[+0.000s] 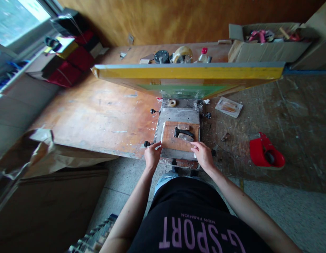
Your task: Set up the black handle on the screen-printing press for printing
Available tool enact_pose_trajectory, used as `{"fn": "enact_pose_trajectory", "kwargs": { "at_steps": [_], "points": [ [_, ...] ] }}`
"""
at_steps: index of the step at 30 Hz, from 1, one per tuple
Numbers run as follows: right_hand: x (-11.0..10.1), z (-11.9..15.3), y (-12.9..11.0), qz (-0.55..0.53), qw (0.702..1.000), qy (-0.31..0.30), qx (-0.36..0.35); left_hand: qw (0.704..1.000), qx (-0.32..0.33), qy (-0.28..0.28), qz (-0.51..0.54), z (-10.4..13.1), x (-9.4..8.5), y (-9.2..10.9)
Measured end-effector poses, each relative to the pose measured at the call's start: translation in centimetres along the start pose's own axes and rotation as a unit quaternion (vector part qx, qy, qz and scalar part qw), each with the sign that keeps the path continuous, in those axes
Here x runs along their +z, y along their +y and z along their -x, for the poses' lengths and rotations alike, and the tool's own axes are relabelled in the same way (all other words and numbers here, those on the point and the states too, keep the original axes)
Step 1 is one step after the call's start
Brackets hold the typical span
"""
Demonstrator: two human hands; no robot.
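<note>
grip hard to tell: left hand [152, 156], right hand [204, 155] at opposite sides of brown board [170, 142].

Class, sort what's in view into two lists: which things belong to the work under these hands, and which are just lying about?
Likely in the work:
left hand and right hand, at the near corners
brown board
black handle on it
metal base plate beneath
yellow-edged frame, raised

Apparently lying about:
red tape dispenser
red-capped bottle
open cardboard box
</note>
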State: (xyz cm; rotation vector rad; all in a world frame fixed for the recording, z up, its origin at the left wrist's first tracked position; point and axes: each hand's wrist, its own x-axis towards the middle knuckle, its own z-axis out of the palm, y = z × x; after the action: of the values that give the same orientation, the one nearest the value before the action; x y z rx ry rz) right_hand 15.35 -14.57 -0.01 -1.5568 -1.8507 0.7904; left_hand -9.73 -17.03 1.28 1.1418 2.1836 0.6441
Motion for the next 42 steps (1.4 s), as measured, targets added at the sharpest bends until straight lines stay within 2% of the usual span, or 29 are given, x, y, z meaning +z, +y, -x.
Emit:
{"fn": "enact_pose_trajectory", "kwargs": {
  "at_steps": [6,10,14,21,27,31,36,42],
  "points": [
    [-0.7,0.0,-0.6,0.002,1.0,-0.006,0.001,0.999,0.013,-0.012,-0.047,0.2,-1.3,0.5],
    [-0.8,0.2,-0.9,0.0,1.0,-0.013,0.002,0.996,-0.014,0.007,-0.092,0.3,-1.9,0.9],
    [-0.8,0.1,-1.1,0.004,1.0,-0.016,0.002,0.993,-0.018,0.018,-0.118,0.0,-1.6,0.8],
    [-0.6,0.0,-0.9,0.045,0.999,-0.026,-0.003,0.984,-0.005,0.0,-0.176,-0.4,-0.6,0.7],
    [0.0,0.3,-1.1,0.148,0.988,-0.051,-0.009,0.971,0.049,0.033,-0.232,0.2,0.0,0.9],
    [-0.2,0.4,-1.6,0.222,0.973,-0.067,-0.012,0.97,0.05,0.031,-0.236,0.1,0.0,0.7],
    [-1.2,0.3,-1.5,0.273,0.961,-0.037,0.018,0.971,0.048,0.026,-0.234,-0.1,-0.1,0.5],
    [-1.7,0.0,-0.2,0.248,0.967,-0.03,0.045,0.975,0.035,0.01,-0.221,-0.4,-0.4,0.4]
  ]
}}
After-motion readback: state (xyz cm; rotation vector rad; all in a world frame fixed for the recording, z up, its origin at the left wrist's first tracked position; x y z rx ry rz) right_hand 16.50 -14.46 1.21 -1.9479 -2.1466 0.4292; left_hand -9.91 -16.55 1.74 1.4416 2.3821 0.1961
